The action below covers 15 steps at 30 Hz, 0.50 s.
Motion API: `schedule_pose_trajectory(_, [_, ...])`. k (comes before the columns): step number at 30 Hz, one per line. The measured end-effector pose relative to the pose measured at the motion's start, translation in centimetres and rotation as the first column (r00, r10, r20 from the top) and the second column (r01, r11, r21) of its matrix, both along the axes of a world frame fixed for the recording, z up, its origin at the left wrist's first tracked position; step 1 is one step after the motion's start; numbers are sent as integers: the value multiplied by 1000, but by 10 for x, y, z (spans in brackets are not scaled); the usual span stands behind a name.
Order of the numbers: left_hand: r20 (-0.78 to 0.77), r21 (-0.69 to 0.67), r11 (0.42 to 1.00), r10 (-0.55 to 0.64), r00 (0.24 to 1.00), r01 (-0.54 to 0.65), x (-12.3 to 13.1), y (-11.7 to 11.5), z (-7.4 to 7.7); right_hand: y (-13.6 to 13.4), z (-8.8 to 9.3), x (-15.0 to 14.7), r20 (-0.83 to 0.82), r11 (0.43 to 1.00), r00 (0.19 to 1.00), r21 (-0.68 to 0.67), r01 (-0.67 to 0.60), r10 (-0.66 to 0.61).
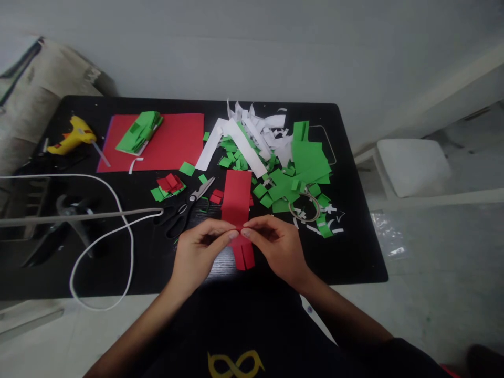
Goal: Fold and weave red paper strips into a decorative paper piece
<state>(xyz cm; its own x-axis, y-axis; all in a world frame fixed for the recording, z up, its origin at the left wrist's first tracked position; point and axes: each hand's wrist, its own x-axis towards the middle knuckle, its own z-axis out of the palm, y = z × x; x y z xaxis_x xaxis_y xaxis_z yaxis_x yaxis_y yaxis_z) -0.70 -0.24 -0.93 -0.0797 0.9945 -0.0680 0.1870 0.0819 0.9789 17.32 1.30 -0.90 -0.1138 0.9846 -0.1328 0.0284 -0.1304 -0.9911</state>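
A long red paper strip (237,194) hangs between my hands over the front of the black table. My left hand (199,247) pinches its left edge between thumb and fingers. From the other side, my right hand (277,247) pinches the same strip, the fingertips of both hands almost meeting. Below the fingers the strip's lower end (244,257) shows a dark line running along it, a slit or a crease. Black-handled scissors (185,207) lie just beyond my left hand, blades partly apart. Small red paper pieces (216,197) lie behind the strip.
White paper strips (252,136) and green paper scraps (303,168) pile up at the back right, near a tape ring (305,207). Red sheets (177,142) bear a folded green bundle (139,131). A yellow glue gun (74,137) lies far left; a white cable (132,247) loops across the left side.
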Motion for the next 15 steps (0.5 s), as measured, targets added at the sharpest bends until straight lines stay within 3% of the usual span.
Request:
schedule_pose_trajectory(10, [-40, 47, 997, -63, 997, 65, -1, 1, 1, 4, 0, 4, 9, 991, 991, 18, -130, 130])
schedule_pose_trajectory(15, [-71, 52, 994, -94, 993, 98, -2, 1, 1, 2, -2, 3, 45, 991, 992, 58, -121, 118])
